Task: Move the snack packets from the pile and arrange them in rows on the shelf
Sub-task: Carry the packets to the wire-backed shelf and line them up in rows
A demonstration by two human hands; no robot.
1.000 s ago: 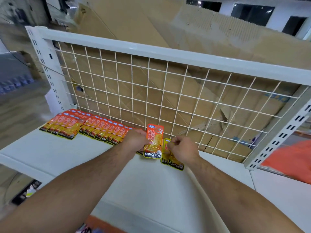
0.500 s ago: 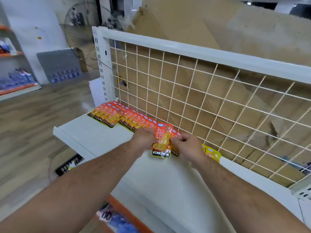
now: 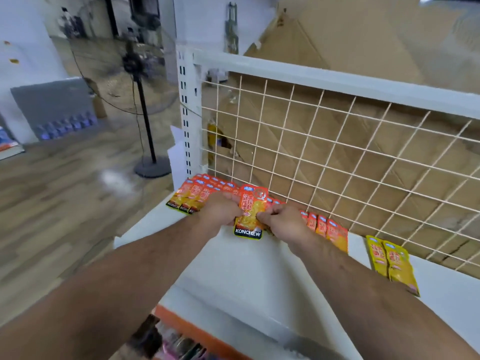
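Fingers (image 3: pixel 233 201) of left hand (image 3: pixel 220 211) and right hand (image 3: pixel 281 224) pinch orange foil snack packet (image 3: pixel 250 211) upright at white shelf's (image 3: pixel 233 268) back edge.

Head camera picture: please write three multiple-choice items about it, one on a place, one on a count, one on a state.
1. Where do the yellow packets lie?
A) on the floor
B) on the shelf, right of the orange row
C) hung on the wire mesh

2. How many yellow packets are there?
A) two
B) five
C) none

3. How is the KONCHEW packet held?
A) it lies untouched
B) by one hand only
C) by both hands

Key:
1 B: they lie flat on it, past the row's right end.
2 A: two lie side by side, overlapping.
3 C: the left hand and the right hand both grip its edges.
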